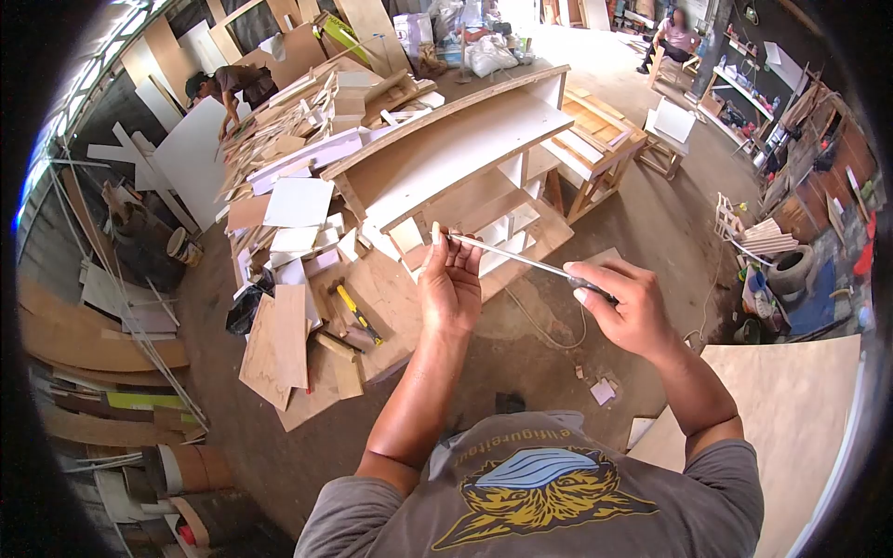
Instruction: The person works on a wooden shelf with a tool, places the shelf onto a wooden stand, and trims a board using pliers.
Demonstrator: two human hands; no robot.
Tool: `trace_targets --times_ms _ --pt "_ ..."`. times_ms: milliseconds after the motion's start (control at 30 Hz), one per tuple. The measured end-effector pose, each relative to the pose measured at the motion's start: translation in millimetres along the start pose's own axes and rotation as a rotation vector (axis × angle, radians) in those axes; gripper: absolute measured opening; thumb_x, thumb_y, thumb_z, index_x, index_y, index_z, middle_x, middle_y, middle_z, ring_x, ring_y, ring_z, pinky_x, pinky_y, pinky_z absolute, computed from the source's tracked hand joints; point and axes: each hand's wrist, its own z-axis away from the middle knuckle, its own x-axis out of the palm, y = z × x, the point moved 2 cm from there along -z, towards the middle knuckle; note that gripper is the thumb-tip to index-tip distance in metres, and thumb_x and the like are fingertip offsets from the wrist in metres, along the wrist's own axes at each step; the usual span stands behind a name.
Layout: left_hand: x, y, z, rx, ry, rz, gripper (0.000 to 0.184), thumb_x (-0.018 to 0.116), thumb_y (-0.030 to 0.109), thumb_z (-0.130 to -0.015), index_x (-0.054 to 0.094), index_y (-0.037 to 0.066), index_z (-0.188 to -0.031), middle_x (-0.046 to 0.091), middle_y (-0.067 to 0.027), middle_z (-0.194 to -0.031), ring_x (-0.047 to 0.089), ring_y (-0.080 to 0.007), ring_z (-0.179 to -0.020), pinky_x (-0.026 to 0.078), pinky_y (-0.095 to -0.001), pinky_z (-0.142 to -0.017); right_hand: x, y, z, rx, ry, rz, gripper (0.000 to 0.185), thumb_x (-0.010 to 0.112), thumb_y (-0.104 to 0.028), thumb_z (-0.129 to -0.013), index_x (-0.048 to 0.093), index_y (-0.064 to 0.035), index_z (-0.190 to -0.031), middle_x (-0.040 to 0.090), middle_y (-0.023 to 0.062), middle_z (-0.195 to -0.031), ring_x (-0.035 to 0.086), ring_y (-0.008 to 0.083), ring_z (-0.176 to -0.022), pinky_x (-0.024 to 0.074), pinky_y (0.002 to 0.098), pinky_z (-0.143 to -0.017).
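My right hand [621,305] is closed around the dark handle of a long screwdriver [521,258], whose thin metal shaft points left. At the shaft's far end, my left hand [453,279] is raised palm up, its fingers bent and thumb pinched near the tip. Whatever small thing may sit between those fingertips is too small to make out. Both hands are above the near edge of a low wooden work table [395,344]. Beyond them stands a long white and wood cabinet frame [456,153] with open compartments. A yellow-handled hammer [355,312] lies on the table, left of my left hand.
Wood offcuts [298,200] are heaped at the left of the cabinet. A loose cable [549,342] lies on the floor. One person [233,88] bends over a white board at the back left; another person [676,42] sits at the back right. A large panel [791,418] is at the right.
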Motion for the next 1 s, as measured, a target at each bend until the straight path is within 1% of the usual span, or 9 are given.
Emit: trace_targets --times_ms 167,300,400,500,600,667,767,967,1000 --pt "6.0 -3.1 -2.5 0.042 0.03 -0.027 0.018 0.064 0.02 -0.1 0.068 0.006 -0.11 0.07 -0.0039 -0.097 0.069 -0.0181 -0.094 0.062 -0.0337 -0.085 0.2 8.8 -4.4 -0.07 0.01 -0.005 0.032 0.071 -0.003 -0.085 0.072 -0.0071 -0.116 0.068 0.0105 -0.084 0.064 0.0265 -0.068 0.0497 0.0375 -0.06" --pt "11.1 -1.8 -1.1 0.084 0.033 -0.034 0.017 0.064 0.02 -0.1 0.068 0.006 -0.109 0.07 -0.0041 -0.097 0.069 -0.0184 -0.094 0.062 -0.0335 -0.084 -0.6 9.7 -7.8 -0.053 -0.021 0.017 0.032 0.071 -0.002 -0.084 0.072 -0.0058 -0.116 0.068 0.011 -0.084 0.065 0.0252 -0.068 0.0499 0.0362 -0.059" --pt "7.5 -0.1 -0.2 0.116 -0.008 -0.101 0.016 0.066 0.022 -0.099 0.067 0.011 -0.111 0.068 -0.0016 -0.1 0.067 -0.0171 -0.099 0.057 -0.0325 -0.092 -3.5 9.7 -12.0 -0.057 -0.035 0.019 0.031 0.072 0.001 -0.083 0.072 -0.0028 -0.114 0.07 0.0122 -0.086 0.065 0.0225 -0.067 0.0502 0.0334 -0.059" --pt "6.7 1.0 -1.1 0.164 0.017 -0.08 0.014 0.066 0.017 -0.099 0.069 0.006 -0.107 0.069 -0.0042 -0.095 0.068 -0.0178 -0.089 0.062 -0.0334 -0.084 -4.8 10.2 -17.4 -0.073 -0.027 0.006 0.031 0.072 0.001 -0.083 0.072 -0.0029 -0.114 0.069 0.0122 -0.085 0.064 0.0232 -0.065 0.0494 0.0338 -0.058" --pt "5.7 3.7 -1.2 0.197 -0.036 -0.084 0.013 0.067 0.018 -0.099 0.07 0.006 -0.104 0.069 -0.0039 -0.092 0.068 -0.0166 -0.085 0.062 -0.0329 -0.083 -6.2 10.4 -24.3 -0.091 -0.026 0.007 0.031 0.072 -0.001 -0.083 0.072 -0.0051 -0.114 0.069 0.0114 -0.084 0.064 0.0255 -0.065 0.0499 0.0357 -0.058" --pt "6.8 6.3 -0.9 0.228 -0.057 -0.095 0.013 0.067 0.017 -0.099 0.07 0.005 -0.102 0.069 -0.0044 -0.091 0.068 -0.0162 -0.084 0.062 -0.0317 -0.081 -5.5 8.2 -27.9 -0.11 -0.026 0.006 0.03 0.072 -0.005 -0.082 0.073 -0.0091 -0.112 0.069 0.0099 -0.084 0.065 0.0287 -0.068 0.0516 0.0392 -0.061" --pt "5.4 12.0 -1.6 0.268 -0.075 -0.156 0.013 0.066 0.016 -0.099 0.07 0.004 -0.098 0.069 -0.0058 -0.09 0.069 -0.016 -0.082 0.063 -0.0301 -0.079 -9.4 4.6 -36.4 -0.128 -0.072 0.059 0.032 0.073 0.001 -0.08 0.073 -0.0036 -0.112 0.07 0.0115 -0.085 0.064 0.0259 -0.067 0.0501 0.0352 -0.059" --pt "3.5 23.7 -12.4 0.245 -0.133 -0.19 0.015 0.067 0.016 -0.099 0.069 0.002 -0.094 0.071 -0.009 -0.089 0.071 -0.0175 -0.083 0.063 -0.0298 -0.078 -11.7 -11.2 -57.5 -0.201 -0.07 0.115 0.032 0.074 -0.001 -0.078 0.073 -0.0045 -0.11 0.07 0.0112 -0.085 0.065 0.0276 -0.068 0.0503 0.0374 -0.06" --pt "4.2 25.8 -15.6 0.238 -0.144 -0.186 0.015 0.067 0.017 -0.099 0.069 0.002 -0.094 0.071 -0.0095 -0.089 0.072 -0.0179 -0.083 0.063 -0.03 -0.078 -12.4 -15.6 -61.8 -0.176 -0.069 0.151 0.031 0.074 -0.002 -0.079 0.073 -0.005 -0.11 0.07 0.0108 -0.086 0.065 0.0278 -0.07 0.0505 0.0377 -0.062"
